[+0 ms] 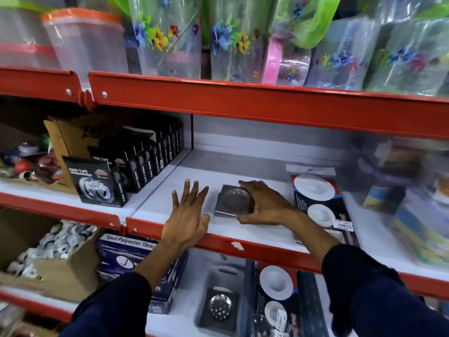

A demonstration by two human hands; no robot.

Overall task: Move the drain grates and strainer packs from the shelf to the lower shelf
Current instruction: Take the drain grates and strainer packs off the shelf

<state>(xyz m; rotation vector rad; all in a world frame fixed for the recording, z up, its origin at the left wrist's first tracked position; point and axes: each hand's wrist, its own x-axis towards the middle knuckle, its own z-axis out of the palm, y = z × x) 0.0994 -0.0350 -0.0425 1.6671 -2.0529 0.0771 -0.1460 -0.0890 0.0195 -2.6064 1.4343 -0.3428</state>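
head view: saw a square drain grate [232, 200] lying flat on the white shelf [245, 229], near its front edge. found the right hand [263, 203] at the grate's 3 o'clock, fingers [245, 184] curled over its far and near edges, grasping it. noted the left hand [185, 215] at its 9 o'clock, released, fingers spread, palm on the shelf lip. spotted a strainer pack [320, 203] just past the right hand at 3 o'clock. at 6 o'clock, on the lower shelf [181, 319], made out another grate [220, 306] and another strainer pack [275, 291].

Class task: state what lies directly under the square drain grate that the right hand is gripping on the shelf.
The drain grate sits on the white shelf; its layered edge suggests another grate beneath, unconfirmed. The right hand hides its right side.
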